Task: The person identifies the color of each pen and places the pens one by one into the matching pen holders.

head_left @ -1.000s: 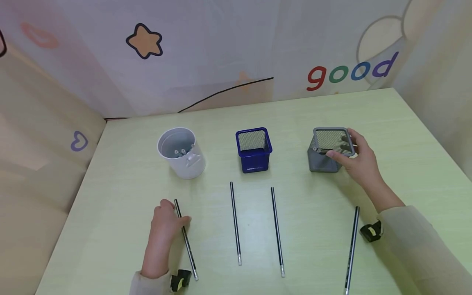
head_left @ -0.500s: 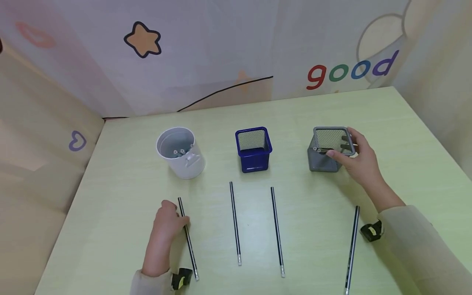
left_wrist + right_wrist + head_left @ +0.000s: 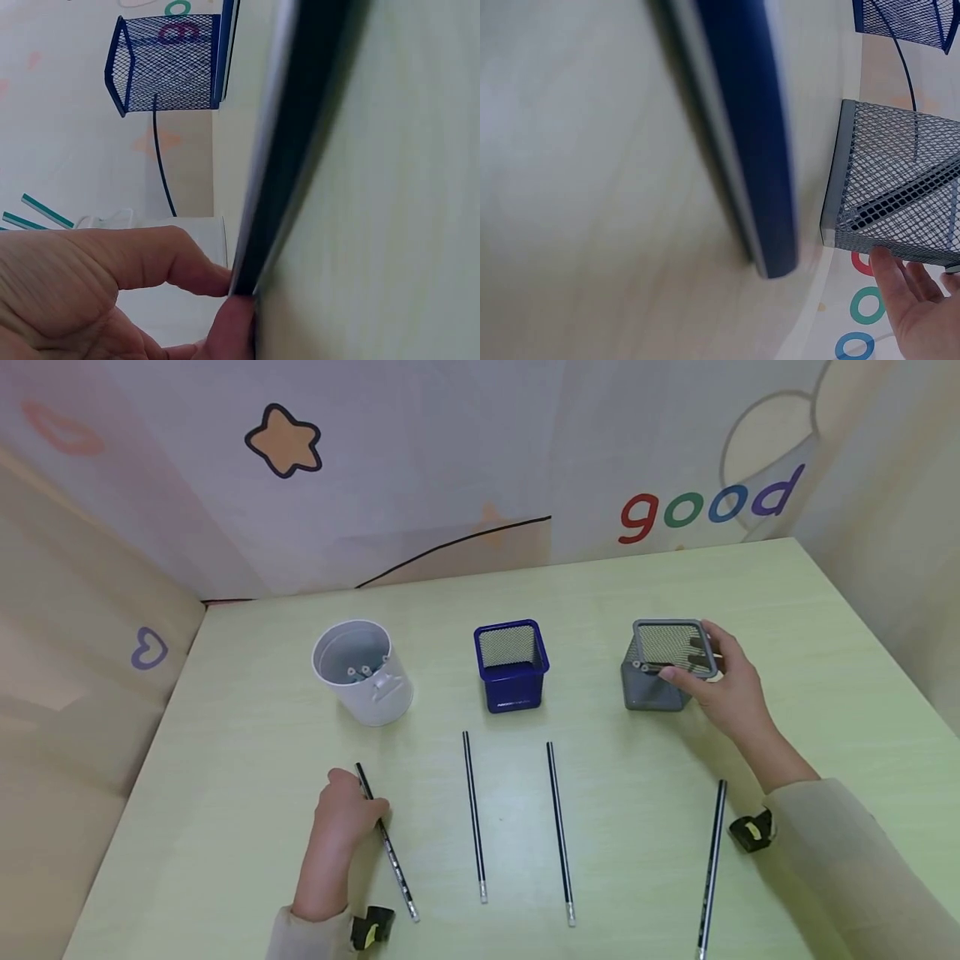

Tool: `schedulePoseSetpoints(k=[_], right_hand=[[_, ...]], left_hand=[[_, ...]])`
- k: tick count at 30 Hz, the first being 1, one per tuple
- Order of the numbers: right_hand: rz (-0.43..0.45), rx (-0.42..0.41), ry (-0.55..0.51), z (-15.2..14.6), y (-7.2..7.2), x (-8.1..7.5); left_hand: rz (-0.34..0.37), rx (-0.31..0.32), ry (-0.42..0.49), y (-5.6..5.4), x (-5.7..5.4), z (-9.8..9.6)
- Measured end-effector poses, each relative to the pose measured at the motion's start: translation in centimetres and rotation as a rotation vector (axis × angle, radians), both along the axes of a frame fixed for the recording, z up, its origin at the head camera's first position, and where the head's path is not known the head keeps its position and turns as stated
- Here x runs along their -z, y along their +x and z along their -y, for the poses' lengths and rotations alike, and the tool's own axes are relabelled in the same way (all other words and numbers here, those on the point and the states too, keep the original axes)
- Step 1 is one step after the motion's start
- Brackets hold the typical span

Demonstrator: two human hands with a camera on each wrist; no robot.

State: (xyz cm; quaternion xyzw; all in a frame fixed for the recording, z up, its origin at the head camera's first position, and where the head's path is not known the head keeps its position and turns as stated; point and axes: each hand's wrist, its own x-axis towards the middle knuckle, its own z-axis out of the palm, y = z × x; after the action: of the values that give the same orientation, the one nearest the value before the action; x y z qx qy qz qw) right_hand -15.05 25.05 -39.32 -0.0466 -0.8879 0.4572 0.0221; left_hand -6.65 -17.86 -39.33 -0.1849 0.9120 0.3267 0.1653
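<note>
Low over the table, my left hand (image 3: 343, 818) pinches a dark striped pencil (image 3: 397, 868) between thumb and finger, near its upper part. In the left wrist view the thumb and fingertip meet on the pencil (image 3: 281, 172), close to the tabletop. At the right, my right hand (image 3: 731, 693) holds the grey mesh pencil holder (image 3: 651, 692) by its right side, thumb at the near rim. Pencils lean inside that holder, their white ends showing at the rim. The right wrist view shows fingers against the mesh wall (image 3: 900, 142).
A white cup (image 3: 390, 697) with several pencils stands at the back left. The blue mesh holder (image 3: 515, 693) is between the two others. Two pencils lie mid-table, one left (image 3: 474, 818) and one right (image 3: 560, 835); another pencil (image 3: 712, 864) lies near my right sleeve.
The pencil in my left hand has turned, its eraser end swinging right and its upper end left. My right hand stays on the grey holder. The head view has shifted slightly.
</note>
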Motion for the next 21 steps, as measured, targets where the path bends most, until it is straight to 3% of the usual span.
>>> schedulePoseSetpoints(k=[5,21], right_hand=[[-0.007,-0.002,0.001,0.0,0.0,-0.1],[-0.005,-0.001,-0.001,-0.1,0.2,-0.1]], left_hand=[[-0.005,-0.018,-0.005,0.0,0.1,-0.1],[-0.057,-0.046,0.112,0.0,0.4,1.0]])
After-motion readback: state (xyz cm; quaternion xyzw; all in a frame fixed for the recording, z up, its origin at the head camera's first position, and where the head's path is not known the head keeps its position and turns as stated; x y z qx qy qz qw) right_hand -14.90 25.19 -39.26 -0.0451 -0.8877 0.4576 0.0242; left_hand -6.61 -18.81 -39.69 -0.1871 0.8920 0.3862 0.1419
